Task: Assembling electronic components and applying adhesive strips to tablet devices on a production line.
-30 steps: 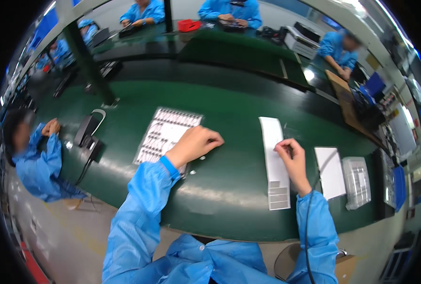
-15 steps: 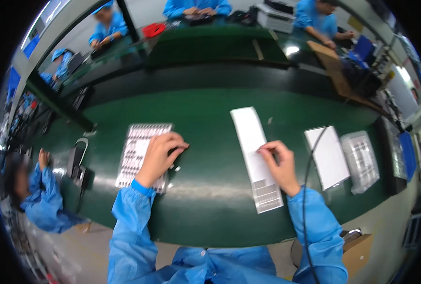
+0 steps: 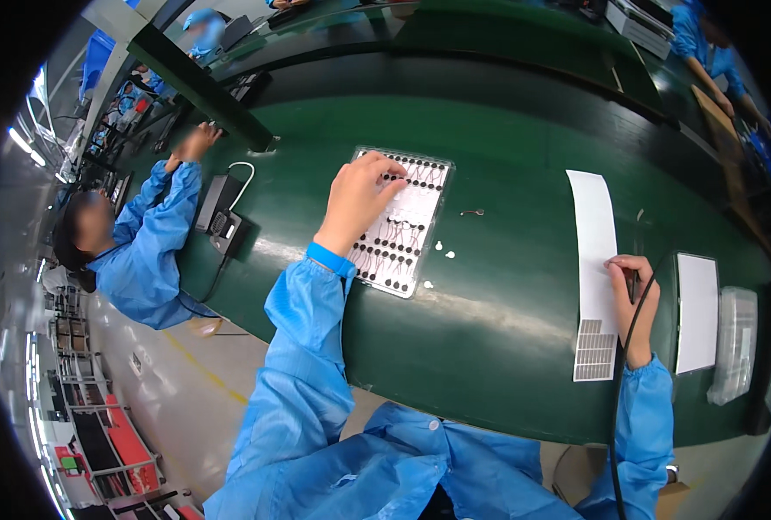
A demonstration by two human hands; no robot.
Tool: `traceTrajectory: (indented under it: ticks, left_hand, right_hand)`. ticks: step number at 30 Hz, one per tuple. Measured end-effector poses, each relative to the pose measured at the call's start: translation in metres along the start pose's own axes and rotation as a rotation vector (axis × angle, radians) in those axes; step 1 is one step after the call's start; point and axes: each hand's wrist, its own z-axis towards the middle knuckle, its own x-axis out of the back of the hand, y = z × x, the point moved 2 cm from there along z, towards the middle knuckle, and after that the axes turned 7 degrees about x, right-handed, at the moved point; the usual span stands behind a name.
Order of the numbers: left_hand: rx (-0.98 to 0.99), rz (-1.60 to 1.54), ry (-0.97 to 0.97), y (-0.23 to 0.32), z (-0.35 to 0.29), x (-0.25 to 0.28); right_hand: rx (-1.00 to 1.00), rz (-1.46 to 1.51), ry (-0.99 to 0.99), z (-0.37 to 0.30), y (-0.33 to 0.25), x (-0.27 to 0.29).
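Note:
My left hand (image 3: 359,201) hovers over the upper rows of a clear tray (image 3: 413,290) with a white bottom. Its fingers are bent, with a gap between thumb and index finger. Rows of small round black parts with thin reddish wires (image 3: 394,260) fill much of the tray. One similar wired part (image 3: 472,212) lies loose on the table to the right. My right hand (image 3: 635,303) is closed in a pinch at the right edge of a long white sheet (image 3: 595,243). Whatever sits in its fingertips is too small to name; something dark shows within the hand.
Small white bits (image 3: 444,250) lie beside the tray. A grid of grey labels (image 3: 594,351) covers the sheet's near end. Farther right are a white-topped flat pack (image 3: 696,312) and a clear plastic box (image 3: 734,342). A black cable (image 3: 624,390) crosses before my right arm. A co-worker (image 3: 147,238) sits left.
The view has swung left. My left hand has moved from beside the tray to above its upper rows, leaving a wired part on the table. My right hand stays pinched by the sheet.

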Motion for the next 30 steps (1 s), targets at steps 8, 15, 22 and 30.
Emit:
traceTrajectory:
  ticks: [8, 15, 22, 30]
  left_hand:
    - [0.201, -0.042, -0.031, 0.002, -0.001, -0.002]
    - [0.151, -0.094, -0.043, -0.009, 0.004, -0.003]
    - [0.125, -0.097, 0.009, -0.015, 0.002, 0.005]
    - [0.190, -0.245, -0.097, -0.033, 0.001, 0.009]
  right_hand:
    - [0.044, -0.008, -0.045, 0.001, -0.009, 0.000]
    - [0.084, -0.064, -0.107, 0.002, -0.014, -0.002]
    - [0.266, -0.162, -0.194, 0.002, -0.030, -0.018]
    - [0.253, -0.172, -0.388, 0.038, -0.055, -0.104]
